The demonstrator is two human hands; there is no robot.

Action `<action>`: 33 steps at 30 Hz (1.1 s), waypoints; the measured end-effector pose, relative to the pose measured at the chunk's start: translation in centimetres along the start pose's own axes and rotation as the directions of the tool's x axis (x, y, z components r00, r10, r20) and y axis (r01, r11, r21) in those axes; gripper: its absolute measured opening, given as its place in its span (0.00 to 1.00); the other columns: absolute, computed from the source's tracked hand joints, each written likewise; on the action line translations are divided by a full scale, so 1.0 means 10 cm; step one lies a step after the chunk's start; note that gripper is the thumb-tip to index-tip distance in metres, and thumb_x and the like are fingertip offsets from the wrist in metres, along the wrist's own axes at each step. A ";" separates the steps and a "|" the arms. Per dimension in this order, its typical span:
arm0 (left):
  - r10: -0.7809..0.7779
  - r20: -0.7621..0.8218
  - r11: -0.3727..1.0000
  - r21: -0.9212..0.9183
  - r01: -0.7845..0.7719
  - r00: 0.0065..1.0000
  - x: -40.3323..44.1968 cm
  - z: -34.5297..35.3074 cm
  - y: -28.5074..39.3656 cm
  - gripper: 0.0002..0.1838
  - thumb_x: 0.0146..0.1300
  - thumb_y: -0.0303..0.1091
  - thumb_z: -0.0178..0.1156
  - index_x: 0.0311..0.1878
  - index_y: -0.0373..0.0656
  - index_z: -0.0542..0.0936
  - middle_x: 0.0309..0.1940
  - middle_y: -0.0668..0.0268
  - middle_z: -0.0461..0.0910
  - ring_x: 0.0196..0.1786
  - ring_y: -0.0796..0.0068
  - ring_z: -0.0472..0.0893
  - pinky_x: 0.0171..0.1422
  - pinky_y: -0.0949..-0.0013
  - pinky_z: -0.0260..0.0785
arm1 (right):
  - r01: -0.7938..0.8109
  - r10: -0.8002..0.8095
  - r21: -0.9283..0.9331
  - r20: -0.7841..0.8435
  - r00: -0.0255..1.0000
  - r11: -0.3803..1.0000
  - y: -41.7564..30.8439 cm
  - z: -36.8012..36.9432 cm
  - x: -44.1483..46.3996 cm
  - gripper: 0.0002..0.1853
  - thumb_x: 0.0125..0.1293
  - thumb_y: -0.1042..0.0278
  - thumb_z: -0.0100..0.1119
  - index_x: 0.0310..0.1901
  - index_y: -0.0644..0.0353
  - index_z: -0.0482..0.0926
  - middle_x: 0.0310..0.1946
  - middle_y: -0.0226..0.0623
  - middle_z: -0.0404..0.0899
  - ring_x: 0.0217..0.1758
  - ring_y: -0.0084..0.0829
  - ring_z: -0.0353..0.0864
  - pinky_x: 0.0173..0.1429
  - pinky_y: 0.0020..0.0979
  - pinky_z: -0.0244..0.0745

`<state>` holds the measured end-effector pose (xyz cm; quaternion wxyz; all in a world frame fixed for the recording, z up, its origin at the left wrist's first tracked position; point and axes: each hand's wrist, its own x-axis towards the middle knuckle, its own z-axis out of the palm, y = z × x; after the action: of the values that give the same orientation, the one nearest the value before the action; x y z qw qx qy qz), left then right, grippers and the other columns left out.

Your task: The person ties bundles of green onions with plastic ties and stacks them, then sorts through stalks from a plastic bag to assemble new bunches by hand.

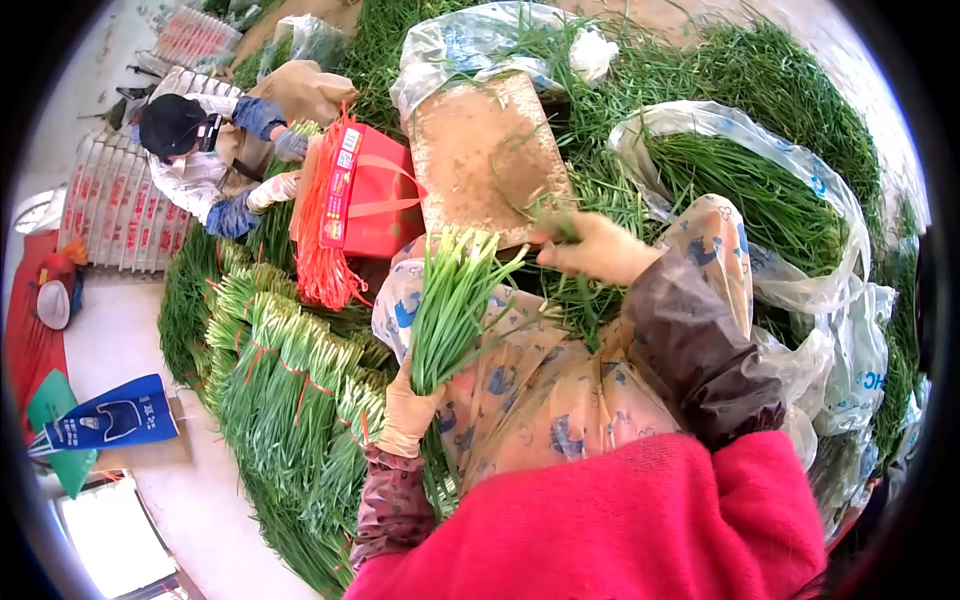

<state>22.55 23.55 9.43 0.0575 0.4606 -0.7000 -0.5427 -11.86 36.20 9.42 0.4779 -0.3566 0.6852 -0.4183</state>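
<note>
My left hand (407, 412), in a pale glove, is wrapped round a bunch of green stalks (450, 305) with light ends pointing up and away from me. The bunch stands over my patterned apron (565, 400). To its right, my right hand (597, 250), also gloved, is reached out above my knee, near the lower right corner of a worn board (490, 150). Its fingers point left and are smeared by motion, with a blurred green bit beside them. Whether they hold it I cannot tell.
Tied bunches (290, 370) are piled at the left. A red box (375, 190) with red ties (325, 230) stands beyond them, near a co-worker in a black cap (168, 127). Loose greens fill an open plastic bag (850, 215) at the right. Blue packaging (115, 413) lies far left.
</note>
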 end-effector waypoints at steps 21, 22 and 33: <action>-0.017 0.124 0.965 -0.258 0.049 0.992 0.18 -0.04 0.04 0.23 0.50 0.16 0.61 0.52 0.38 0.71 0.32 0.64 0.81 0.25 0.78 0.78 0.27 0.75 0.71 | 0.340 -0.246 -0.874 0.265 0.932 0.346 -0.16 0.88 -0.08 0.20 0.53 0.58 0.64 0.47 0.55 0.79 0.47 0.36 0.77 0.52 0.35 0.76 0.48 0.40 0.73; -0.030 0.131 0.959 -0.275 0.066 0.991 0.19 -0.04 0.04 0.25 0.50 0.16 0.62 0.53 0.38 0.70 0.33 0.63 0.81 0.25 0.77 0.78 0.27 0.74 0.72 | 0.397 -0.339 -0.841 0.277 0.899 0.367 -0.01 1.06 0.01 0.17 0.55 0.60 0.62 0.45 0.54 0.79 0.43 0.35 0.79 0.50 0.34 0.78 0.45 0.39 0.74; -0.029 0.192 0.924 -0.370 0.099 0.981 0.17 -0.08 0.07 0.29 0.50 0.19 0.66 0.58 0.37 0.69 0.45 0.59 0.81 0.42 0.72 0.82 0.38 0.72 0.76 | 0.043 0.244 -0.933 0.138 0.960 0.357 0.68 0.29 0.20 0.12 0.55 0.68 0.59 0.42 0.51 0.83 0.34 0.37 0.83 0.41 0.40 0.83 0.44 0.41 0.75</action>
<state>21.65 21.80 9.59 0.0628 0.4116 -0.5691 -0.7091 -10.31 36.47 1.90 0.3008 -0.5707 0.7545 0.1208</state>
